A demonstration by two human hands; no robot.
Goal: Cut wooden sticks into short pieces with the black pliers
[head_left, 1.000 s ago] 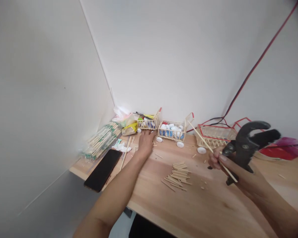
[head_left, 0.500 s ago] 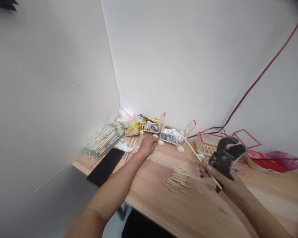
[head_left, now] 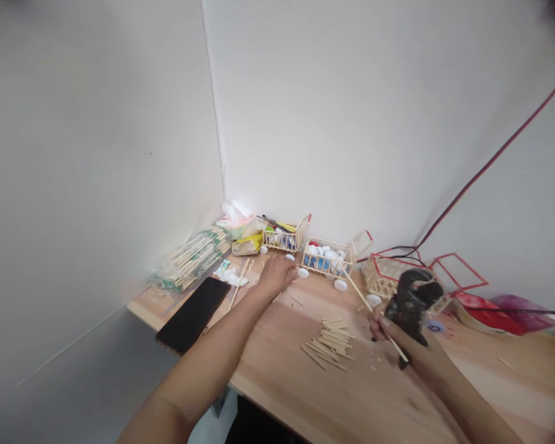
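My left hand (head_left: 274,275) reaches across the wooden table (head_left: 351,394) and lies near a small white wheel (head_left: 290,257), just in front of two little stick carts (head_left: 328,258) filled with white and blue caps. Its fingers are curled down and I cannot see what they touch. My right hand (head_left: 407,345) is closed around black cutting pliers (head_left: 409,304) and a long thin wooden stick (head_left: 372,311) that slants up to the left. A pile of short cut sticks (head_left: 329,343) lies between my hands.
A black phone (head_left: 193,313) lies at the table's left edge beside a bundle of wrapped chopsticks (head_left: 192,257). A stick basket with red trim (head_left: 398,274) stands behind the pliers. Red and black cables (head_left: 472,185) run up the wall. Red and pink items (head_left: 504,305) sit far right.
My right hand with the pliers and stick has come down and in toward the table. My left hand has stayed by the carts. The view has shifted a little.
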